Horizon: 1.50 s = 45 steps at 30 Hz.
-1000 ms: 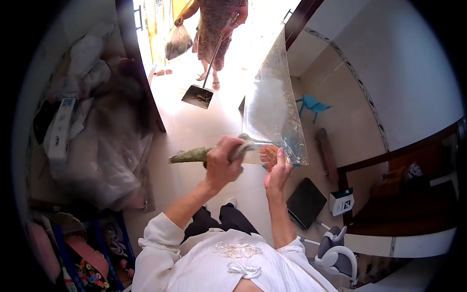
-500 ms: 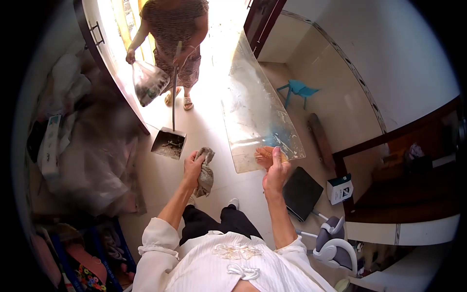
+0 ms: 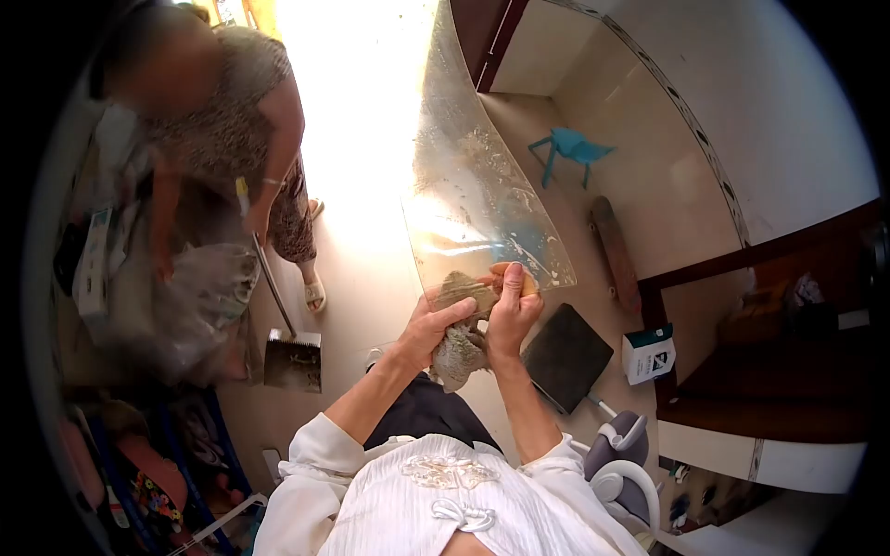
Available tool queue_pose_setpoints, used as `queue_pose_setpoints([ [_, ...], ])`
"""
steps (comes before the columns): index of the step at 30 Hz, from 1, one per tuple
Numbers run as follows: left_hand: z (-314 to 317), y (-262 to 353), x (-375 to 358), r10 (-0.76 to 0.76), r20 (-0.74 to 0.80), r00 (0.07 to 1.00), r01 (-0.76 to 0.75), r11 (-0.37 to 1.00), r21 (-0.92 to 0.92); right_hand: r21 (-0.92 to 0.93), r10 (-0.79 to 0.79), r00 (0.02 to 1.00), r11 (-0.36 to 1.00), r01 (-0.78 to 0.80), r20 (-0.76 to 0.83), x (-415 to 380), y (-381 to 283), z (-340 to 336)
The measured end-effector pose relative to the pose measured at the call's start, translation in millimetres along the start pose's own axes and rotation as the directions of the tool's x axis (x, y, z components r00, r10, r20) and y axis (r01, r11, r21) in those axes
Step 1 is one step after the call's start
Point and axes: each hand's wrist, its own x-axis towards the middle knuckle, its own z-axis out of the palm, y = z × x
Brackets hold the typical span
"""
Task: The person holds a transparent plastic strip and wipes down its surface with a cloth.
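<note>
Currently the cloth (image 3: 459,357) sits bunched in the left hand (image 3: 425,334), its lower end hanging below the fingers and its upper part at the near edge of the clear sheet (image 3: 482,185); whether it wraps around that edge, I cannot tell. The left thumb presses on the cloth. Just beside it, the right hand (image 3: 513,310) pinches the sheet's edge, thumb on the near face, fingers behind. The sheet, smeared and flecked, stretches away from both hands toward the bright doorway. Beyond its right side are a blue chair (image 3: 570,148) and a skateboard (image 3: 615,255); nearer, a dark panel (image 3: 567,357) and a box (image 3: 648,354). On the left, another person (image 3: 222,102) bends over, a hand on the handle of a dustpan (image 3: 293,361).
</note>
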Motion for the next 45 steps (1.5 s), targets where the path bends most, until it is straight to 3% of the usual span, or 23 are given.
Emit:
queue_pose_setpoints([
  [4,-1.7,-5.5,-0.1,-0.01,-0.077,0.997,0.011,1.0,0.02,0.095,0.014,0.999,0.995,-0.01,-0.044,-0.3,10.3,-6.7],
  [10,-11.9,-8.3,-4.9,-0.107,-0.22,0.97,0.117,0.993,0.034,0.069,0.019,1.0,0.997,-0.018,-0.01,-2.3,21.8,-12.1],
  [15,-18.2,-1.3,-13.8,-0.037,-0.333,0.942,0.048,0.999,0.024,0.062,-0.013,1.0,0.998,0.015,-0.027,5.6,32.9,-19.0],
  [16,-29.0,1.4,-16.9,-0.065,-0.443,0.894,0.021,0.994,-0.104,0.057,-0.026,0.998,0.998,0.029,-0.051,7.5,33.8,-19.8],
  [17,-48.2,8.8,-17.2,-0.105,-0.457,0.883,-0.016,0.968,-0.252,0.049,0.028,0.994,0.999,-0.023,-0.109,14.7,32.3,-24.5],
  [19,-74.1,24.4,-15.0,-0.079,-0.514,0.854,0.007,0.99,-0.142,0.077,0.026,0.997,0.997,-0.02,-0.073,24.7,29.3,-35.1],
  [21,-74.8,21.3,-8.7,-0.086,-0.467,0.88,0.04,0.993,-0.107,0.088,0.008,0.998,0.996,-0.003,-0.061,25.7,20.9,-30.2],
  [23,-51.8,16.6,-0.4,-0.263,-0.417,0.87,0.198,0.961,-0.194,0.104,-0.018,0.999,0.994,0.023,-0.046,24.7,15.5,-24.8],
  [24,-43.2,9.3,7.8,-0.261,-0.427,0.866,0.184,0.96,-0.212,0.089,-0.015,0.999,0.996,0.019,-0.044,24.5,14.9,-23.0],
  [27,-18.8,9.2,15.1,-0.297,-0.097,0.95,0.274,0.942,-0.196,0.06,-0.008,0.999,0.998,0.01,-0.045,19.7,18.0,-20.7],
  [28,-3.5,10.0,17.2,-0.238,-0.065,0.969,0.23,0.968,-0.103,0.017,-0.041,0.997,0.999,0.043,-0.072,20.3,20.2,-20.3],
  [33,15.2,-9.4,15.2,-0.205,-0.068,0.976,0.204,0.979,-0.023,-0.134,-0.114,0.992,0.985,0.105,-0.06,27.5,25.8,-25.6],
  [38,13.2,-20.5,10.2,-0.215,-0.123,0.969,0.202,0.973,-0.114,-0.104,-0.119,0.992,0.988,0.113,-0.05,25.3,23.4,-23.6],
  [40,15.2,-17.5,6.8,-0.12,-0.243,0.962,0.135,0.99,0.046,-0.109,-0.123,0.99,0.987,0.115,-0.067,22.6,23.4,-25.7],
  [45,-6.3,-9.2,-3.7,-0.123,-0.319,0.94,0.137,0.99,0.022,-0.112,-0.093,0.994,0.99,0.087,-0.05,15.8,27.5,-20.3],
])
